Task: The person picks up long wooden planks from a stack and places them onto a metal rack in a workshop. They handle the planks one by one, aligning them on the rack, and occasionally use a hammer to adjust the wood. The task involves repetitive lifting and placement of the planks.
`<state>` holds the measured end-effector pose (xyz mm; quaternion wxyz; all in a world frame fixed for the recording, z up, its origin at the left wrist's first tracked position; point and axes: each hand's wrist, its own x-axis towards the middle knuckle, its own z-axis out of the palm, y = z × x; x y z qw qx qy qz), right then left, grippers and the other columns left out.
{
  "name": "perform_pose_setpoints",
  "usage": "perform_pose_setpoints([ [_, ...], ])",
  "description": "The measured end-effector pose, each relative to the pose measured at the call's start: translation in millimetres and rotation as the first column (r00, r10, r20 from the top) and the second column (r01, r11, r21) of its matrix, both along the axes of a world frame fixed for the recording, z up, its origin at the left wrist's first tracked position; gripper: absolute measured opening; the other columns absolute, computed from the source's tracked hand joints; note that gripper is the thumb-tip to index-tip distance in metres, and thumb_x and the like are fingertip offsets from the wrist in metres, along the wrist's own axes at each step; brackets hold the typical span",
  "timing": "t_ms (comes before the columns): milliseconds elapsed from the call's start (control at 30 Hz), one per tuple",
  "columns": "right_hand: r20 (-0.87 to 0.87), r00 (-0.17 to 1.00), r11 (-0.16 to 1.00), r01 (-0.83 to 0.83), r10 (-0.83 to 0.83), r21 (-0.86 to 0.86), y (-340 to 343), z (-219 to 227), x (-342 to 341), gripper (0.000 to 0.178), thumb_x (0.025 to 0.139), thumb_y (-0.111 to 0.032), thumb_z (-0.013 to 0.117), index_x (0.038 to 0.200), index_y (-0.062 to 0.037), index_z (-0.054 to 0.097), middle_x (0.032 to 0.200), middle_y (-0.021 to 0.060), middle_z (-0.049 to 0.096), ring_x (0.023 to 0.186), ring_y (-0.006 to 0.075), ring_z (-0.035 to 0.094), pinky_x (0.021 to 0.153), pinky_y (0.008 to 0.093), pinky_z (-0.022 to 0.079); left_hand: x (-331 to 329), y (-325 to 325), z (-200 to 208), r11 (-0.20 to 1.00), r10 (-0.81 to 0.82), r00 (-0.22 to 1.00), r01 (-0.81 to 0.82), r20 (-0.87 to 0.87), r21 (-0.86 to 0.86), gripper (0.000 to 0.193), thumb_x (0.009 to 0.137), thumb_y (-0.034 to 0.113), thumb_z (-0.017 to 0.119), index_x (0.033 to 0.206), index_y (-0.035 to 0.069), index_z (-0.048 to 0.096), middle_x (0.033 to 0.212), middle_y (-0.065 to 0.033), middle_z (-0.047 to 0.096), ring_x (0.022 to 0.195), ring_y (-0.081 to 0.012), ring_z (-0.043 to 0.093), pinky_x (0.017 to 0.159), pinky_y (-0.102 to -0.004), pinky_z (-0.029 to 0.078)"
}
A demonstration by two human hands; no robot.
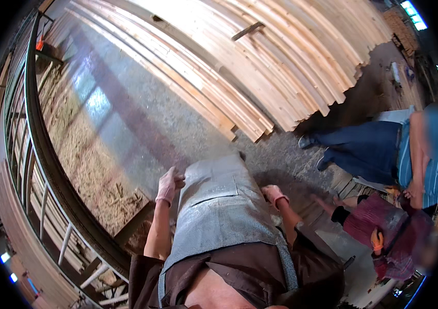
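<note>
My left hand (169, 185), in a pale pinkish work glove, hangs beside my grey apron (214, 190). Its fingers are loosely bent and a little apart, with nothing seen in them. On the apron's other side is my right hand (274, 196), gloved alike, its fingers loosely curled and partly turned from view; no object shows in it. Both hands are nearest the apron. Ahead on the floor lie long light wooden boards (291, 67) in a broad layer, with narrower strips (178, 77) along their left side. A short dark wood piece (248, 31) rests across the boards.
A metal-railed frame (39, 139) curves along my left, with wood shavings (93, 180) heaped beside it. At right are a person in a blue striped top (409, 154) and another in a dark red checked top (383, 226) with an orange glove. Concrete floor (142, 108) lies ahead.
</note>
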<state>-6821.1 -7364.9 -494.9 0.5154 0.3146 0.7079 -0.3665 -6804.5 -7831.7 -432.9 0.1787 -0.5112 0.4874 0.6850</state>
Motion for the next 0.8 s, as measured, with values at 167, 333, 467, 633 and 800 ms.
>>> perform_pose_setpoints([
  [167,-0.041,0.973,0.971,0.223,-0.227,-0.086,-17,-36,-57,0.026,0.097,-0.028,0.063,0.108,-0.0055,0.070,0.090,0.0122,0.074,0.071,0.0257,0.070,0.056,0.0412,0.055,-38,7,4,0.897,-0.363,0.931,0.360,0.038,-0.255,0.055,0.100,0.036,0.065,0.139,-0.002,0.059,0.102,-0.0153,0.075,0.088,-0.0186,0.070,0.078,-0.0325,0.056],
  [333,-0.074,0.914,0.915,0.391,-0.399,-0.100,-41,-85,-136,0.026,0.100,-0.029,0.063,0.115,-0.0078,0.067,0.085,0.0072,0.072,0.060,0.0175,0.067,0.048,0.0358,0.054,-72,-20,-51,0.492,-0.710,0.636,0.755,0.302,-0.433,0.064,0.097,0.041,0.068,0.145,0.001,0.055,0.120,-0.0197,0.072,0.110,-0.0314,0.069,0.092,-0.0413,0.053],
  [467,-0.082,0.867,0.869,0.481,-0.491,-0.114,-82,-185,-183,0.033,0.097,-0.029,0.070,0.119,-0.0054,0.065,0.093,0.0056,0.072,0.071,0.0165,0.070,0.055,0.0340,0.058,-143,-16,-113,0.096,-0.869,0.282,0.903,0.408,-0.420,0.065,0.095,0.040,0.071,0.143,0.000,0.054,0.118,-0.0211,0.072,0.109,-0.0358,0.069,0.093,-0.0415,0.054],
  [633,-0.066,0.819,0.822,0.567,-0.570,-0.057,-126,-381,-223,0.051,0.093,-0.032,0.075,0.131,-0.0020,0.060,0.110,0.0128,0.070,0.085,0.0203,0.072,0.060,0.0363,0.062,-184,-19,-199,-0.260,-0.930,-0.027,0.756,0.368,-0.601,0.067,0.085,0.036,0.076,0.138,0.001,0.056,0.123,-0.0213,0.069,0.118,-0.0379,0.063,0.109,-0.0469,0.044],
  [800,-0.165,0.883,0.835,-0.333,0.439,0.438,-161,-514,-251,0.069,0.083,-0.043,0.081,0.133,-0.0034,0.054,0.128,0.0209,0.064,0.121,0.0367,0.064,0.102,0.0500,0.052,-207,-38,-234,-0.169,-0.932,0.038,0.833,0.359,-0.526,0.069,0.076,0.029,0.081,0.135,0.000,0.059,0.124,-0.0212,0.068,0.122,-0.0394,0.060,0.114,-0.0510,0.039],
])
